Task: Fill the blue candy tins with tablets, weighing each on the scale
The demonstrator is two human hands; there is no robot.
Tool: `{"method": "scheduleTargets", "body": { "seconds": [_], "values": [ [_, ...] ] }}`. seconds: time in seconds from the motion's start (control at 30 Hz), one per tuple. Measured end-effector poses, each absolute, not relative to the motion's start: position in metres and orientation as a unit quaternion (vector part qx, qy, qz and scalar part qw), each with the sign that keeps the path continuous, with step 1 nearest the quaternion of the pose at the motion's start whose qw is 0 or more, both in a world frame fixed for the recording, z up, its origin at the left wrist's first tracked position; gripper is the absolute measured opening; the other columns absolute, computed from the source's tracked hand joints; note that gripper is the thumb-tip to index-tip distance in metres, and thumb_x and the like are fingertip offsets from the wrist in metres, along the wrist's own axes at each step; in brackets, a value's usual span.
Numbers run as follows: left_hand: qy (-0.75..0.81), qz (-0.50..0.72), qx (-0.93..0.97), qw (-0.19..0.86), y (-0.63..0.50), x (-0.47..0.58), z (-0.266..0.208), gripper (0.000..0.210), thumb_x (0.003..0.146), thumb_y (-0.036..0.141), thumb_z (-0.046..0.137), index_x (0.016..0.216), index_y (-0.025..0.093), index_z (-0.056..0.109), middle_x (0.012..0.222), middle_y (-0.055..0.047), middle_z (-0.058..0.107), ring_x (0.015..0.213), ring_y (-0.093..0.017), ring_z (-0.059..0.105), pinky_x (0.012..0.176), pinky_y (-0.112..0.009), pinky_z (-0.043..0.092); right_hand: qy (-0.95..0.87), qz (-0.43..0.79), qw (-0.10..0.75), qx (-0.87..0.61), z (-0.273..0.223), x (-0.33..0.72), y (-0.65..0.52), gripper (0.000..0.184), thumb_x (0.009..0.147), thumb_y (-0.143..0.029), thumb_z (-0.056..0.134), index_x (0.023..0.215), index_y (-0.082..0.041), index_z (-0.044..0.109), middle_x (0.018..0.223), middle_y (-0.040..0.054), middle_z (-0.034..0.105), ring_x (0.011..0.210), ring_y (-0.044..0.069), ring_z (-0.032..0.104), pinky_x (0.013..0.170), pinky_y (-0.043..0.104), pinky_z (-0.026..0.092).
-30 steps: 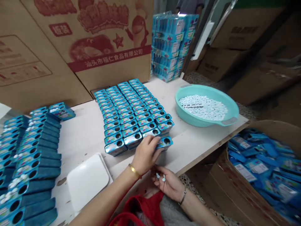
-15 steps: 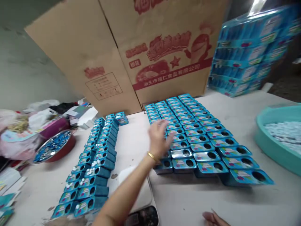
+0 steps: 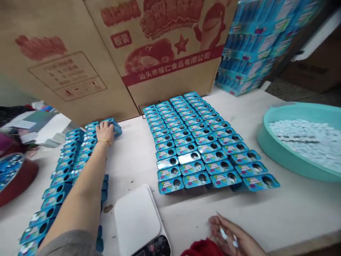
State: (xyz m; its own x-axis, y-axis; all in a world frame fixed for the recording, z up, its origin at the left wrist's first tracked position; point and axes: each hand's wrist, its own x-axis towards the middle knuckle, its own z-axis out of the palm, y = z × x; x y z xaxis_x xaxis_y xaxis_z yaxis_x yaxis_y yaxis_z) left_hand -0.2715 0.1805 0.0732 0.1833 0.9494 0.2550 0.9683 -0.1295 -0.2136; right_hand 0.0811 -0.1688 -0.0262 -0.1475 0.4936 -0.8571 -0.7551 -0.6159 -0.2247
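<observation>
My left hand [image 3: 105, 132] reaches over the far end of the left rows of blue tins [image 3: 64, 161], its fingers curled over a small blue tin [image 3: 115, 127] near the cardboard. The forearm hides many tins beneath it. My right hand [image 3: 231, 236], low in the view, is cupped palm up with a few white candies [image 3: 223, 233] in it. In the middle stands a block of blue tins [image 3: 186, 135] in several rows, each with a dark round hole in its top; white pieces show in some of the near ones.
A white scale [image 3: 137, 217] lies between the tin groups. At right is a turquoise basin [image 3: 274, 142] of white candies; at left, a red bowl [image 3: 25, 181] with shiny blue pieces. Cardboard [image 3: 170, 76] stands behind, beside stacked blue packs [image 3: 245, 53]. Red cloth [image 3: 204, 248] shows at the bottom.
My left hand has gone from above the middle tin block to the far end of the left rows. The view has shifted, and more of my right hand and its candies shows.
</observation>
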Motion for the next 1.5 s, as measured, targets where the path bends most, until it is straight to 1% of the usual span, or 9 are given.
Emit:
{"method": "scheduleTargets", "body": {
  "seconds": [0.13,0.27,0.47,0.63,0.8,0.93,1.07,1.3,1.5],
  "values": [
    [-0.597,0.032,-0.785,0.163,0.158,-0.264,0.091,0.017,0.089,0.026,0.049,0.091,0.01,0.056,0.101,-0.006,0.057,0.104,-0.022,0.051,0.096,-0.049,0.036,0.113,0.751,0.418,-0.498,-0.013,0.08,-0.167,0.012,0.072,-0.025,0.072,0.077,-0.014,0.07,0.073,0.0027,0.069,0.066,0.011,0.065,0.063,0.02,0.056],
    [-0.561,0.119,-0.807,0.142,0.082,-0.251,0.122,0.021,0.087,0.033,0.049,0.084,0.013,0.054,0.09,-0.007,0.056,0.082,-0.02,0.056,0.071,-0.032,0.044,0.073,0.765,0.408,-0.492,-0.011,0.081,-0.176,0.014,0.073,-0.023,0.071,0.085,-0.015,0.07,0.072,0.0032,0.067,0.065,0.011,0.064,0.056,0.017,0.053],
    [-0.524,0.194,-0.829,0.021,-0.06,-0.203,0.133,0.015,0.083,0.033,0.054,0.084,0.018,0.053,0.085,-0.005,0.061,0.074,-0.019,0.059,0.058,-0.027,0.039,-0.029,0.814,0.368,-0.449,-0.007,0.072,-0.184,0.02,0.072,-0.014,0.069,0.093,-0.015,0.068,0.067,0.0016,0.065,0.04,0.003,0.044,0.032,0.01,0.034],
    [-0.52,0.145,-0.842,0.008,-0.103,-0.188,0.124,0.026,0.081,0.033,0.058,0.099,0.016,0.051,0.091,-0.008,0.062,0.083,-0.023,0.059,0.069,-0.032,0.044,-0.007,0.833,0.361,-0.419,0.011,0.062,-0.185,0.02,0.079,-0.007,0.058,0.095,-0.012,0.067,0.071,0.005,0.067,0.054,0.008,0.059,0.044,0.013,0.047],
    [-0.457,-0.003,-0.889,-0.036,-0.146,-0.153,0.107,0.031,0.086,0.038,0.052,0.107,0.015,0.051,0.102,-0.01,0.057,0.094,-0.023,0.054,0.08,-0.034,0.046,0.06,0.853,0.381,-0.351,0.023,0.044,-0.185,0.026,0.091,-0.021,0.043,0.092,-0.008,0.066,0.089,0.0138,0.071,0.08,0.016,0.068,0.071,0.024,0.056],
    [-0.375,-0.015,-0.918,-0.129,-0.189,-0.106,0.058,0.027,0.092,0.032,0.04,0.114,0.019,0.051,0.104,-0.008,0.056,0.089,-0.018,0.055,0.074,-0.029,0.047,0.068,0.861,0.381,-0.329,0.022,0.036,-0.192,0.033,0.092,-0.034,0.041,0.098,-0.013,0.065,0.084,0.0083,0.072,0.064,0.014,0.067,0.061,0.023,0.056],
    [-0.402,-0.011,-0.901,-0.163,-0.204,-0.091,0.029,0.028,0.094,0.027,0.035,0.119,0.022,0.048,0.11,-0.007,0.053,0.089,-0.018,0.056,0.069,-0.027,0.048,0.042,0.857,0.365,-0.36,0.017,0.038,-0.2,0.029,0.091,-0.033,0.043,0.106,-0.018,0.063,0.094,0.0084,0.072,0.078,0.018,0.069,0.069,0.031,0.057],
    [-0.4,-0.04,-0.872,-0.28,-0.2,-0.11,0.034,0.019,0.091,0.024,0.043,0.105,0.021,0.056,0.105,-0.005,0.054,0.089,-0.014,0.056,0.075,-0.024,0.046,0.085,0.888,0.354,-0.282,0.012,0.031,-0.207,0.035,0.093,-0.031,0.038,0.072,-0.018,0.064,0.046,-0.0029,0.057,0.046,0.012,0.06,0.069,0.029,0.058],
    [-0.369,-0.053,-0.894,-0.247,-0.2,-0.107,0.03,0.02,0.093,0.025,0.04,0.102,0.016,0.056,0.105,-0.007,0.056,0.092,-0.015,0.055,0.074,-0.024,0.046,0.07,0.863,0.319,-0.385,0.019,0.023,-0.199,0.028,0.092,-0.034,0.042,0.102,-0.017,0.062,0.074,0.0041,0.07,0.065,0.016,0.069,0.068,0.032,0.058]
  ]
}}
